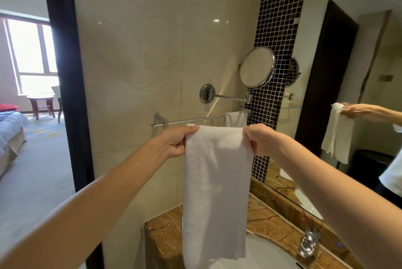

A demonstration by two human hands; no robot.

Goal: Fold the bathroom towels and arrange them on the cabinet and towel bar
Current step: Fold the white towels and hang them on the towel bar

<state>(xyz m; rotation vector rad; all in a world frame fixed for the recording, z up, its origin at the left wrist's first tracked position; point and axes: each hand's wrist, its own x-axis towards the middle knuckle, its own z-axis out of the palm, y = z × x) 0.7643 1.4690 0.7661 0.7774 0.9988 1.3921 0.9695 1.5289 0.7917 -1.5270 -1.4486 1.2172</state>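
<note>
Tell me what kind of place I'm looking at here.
Most likely a hotel bathroom. A chrome towel bar and a round swing-arm mirror are fixed to the tiled wall, a brown marble counter holds a white basin, and the doorway at left opens onto a room with a bed.

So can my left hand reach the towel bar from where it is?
Probably yes: the left hand, gripping the white towel, is just below the towel bar, and that stretch of bar looks bare.
</note>
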